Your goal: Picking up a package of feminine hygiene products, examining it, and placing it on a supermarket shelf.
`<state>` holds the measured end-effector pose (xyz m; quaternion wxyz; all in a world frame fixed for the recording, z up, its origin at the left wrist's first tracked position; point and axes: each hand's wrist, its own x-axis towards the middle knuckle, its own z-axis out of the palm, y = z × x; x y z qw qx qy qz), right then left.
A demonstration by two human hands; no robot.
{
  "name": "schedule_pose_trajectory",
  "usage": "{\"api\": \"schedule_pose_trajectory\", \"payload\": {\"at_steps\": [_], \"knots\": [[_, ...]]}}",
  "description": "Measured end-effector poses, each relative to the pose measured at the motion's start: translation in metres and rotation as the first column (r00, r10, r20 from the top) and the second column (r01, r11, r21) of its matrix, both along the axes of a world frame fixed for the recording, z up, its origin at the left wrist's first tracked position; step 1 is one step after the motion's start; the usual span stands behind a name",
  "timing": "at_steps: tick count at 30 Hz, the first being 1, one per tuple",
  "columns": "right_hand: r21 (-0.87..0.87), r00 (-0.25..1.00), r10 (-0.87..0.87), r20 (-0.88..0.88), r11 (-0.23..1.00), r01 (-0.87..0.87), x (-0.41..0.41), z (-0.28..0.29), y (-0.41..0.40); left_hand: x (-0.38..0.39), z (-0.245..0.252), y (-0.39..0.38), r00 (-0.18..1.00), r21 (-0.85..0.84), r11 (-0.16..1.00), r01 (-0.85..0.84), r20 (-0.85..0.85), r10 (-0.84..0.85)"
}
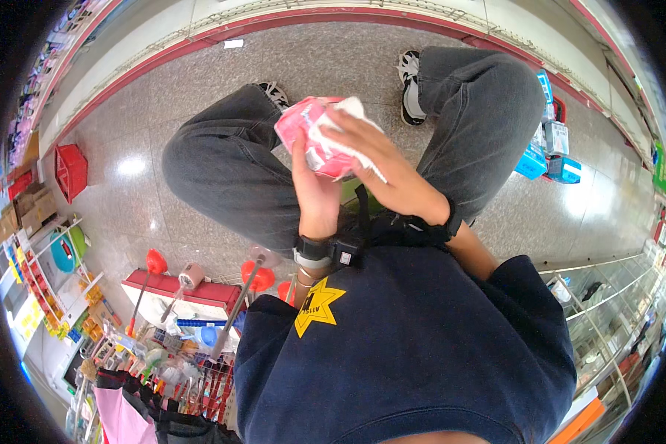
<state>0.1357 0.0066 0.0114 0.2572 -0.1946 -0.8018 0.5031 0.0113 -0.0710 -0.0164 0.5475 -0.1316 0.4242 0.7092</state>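
My left hand grips a pink soft-plastic package from below, its thumb along the near side. The package bears writing and is held above my lap, between my knees. My right hand lies over a white cloth, pressing it onto the package's top and right side. The cloth covers part of the package, and my fingers hide more of it. Both the right fingers and the package are slightly blurred.
Shelving with a red base edge curves across the front. Blue and white packages lie to my right, some in a red basket. Another red basket stands on the left floor. Brushes and plungers hang at the lower left.
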Motion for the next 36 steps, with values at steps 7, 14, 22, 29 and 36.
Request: {"api": "schedule_pose_trajectory", "payload": {"at_steps": [7, 14, 22, 29, 36], "knots": [[-0.302, 0.987, 0.150, -0.054, 0.940, -0.159, 0.018, -0.007, -0.009, -0.036, -0.028, -0.017, 0.997, 0.042, 0.997, -0.071, 0.031, 0.069], [-0.549, 0.997, -0.064, 0.047, 0.832, 0.079, 0.036, -0.010, 0.005, -0.040, -0.005, -0.013, 0.994, 0.075, 0.997, -0.010, 0.111, 0.001], [-0.344, 0.978, -0.207, -0.025, 0.920, 0.186, 0.012, -0.015, 0.016, -0.001, 0.012, -0.005, 0.970, 0.098, 0.982, 0.160, 0.170, -0.175], [-0.093, 0.997, -0.031, 0.073, 0.995, 0.038, 0.009, -0.011, -0.003, -0.018, 0.003, -0.004, 0.988, 0.164, 0.986, -0.013, 0.152, -0.012], [-0.363, 0.992, 0.127, -0.027, 0.923, -0.128, 0.027, -0.022, -0.018, -0.052, -0.008, -0.017, 0.987, 0.161, 0.987, -0.010, 0.163, -0.016]]}}
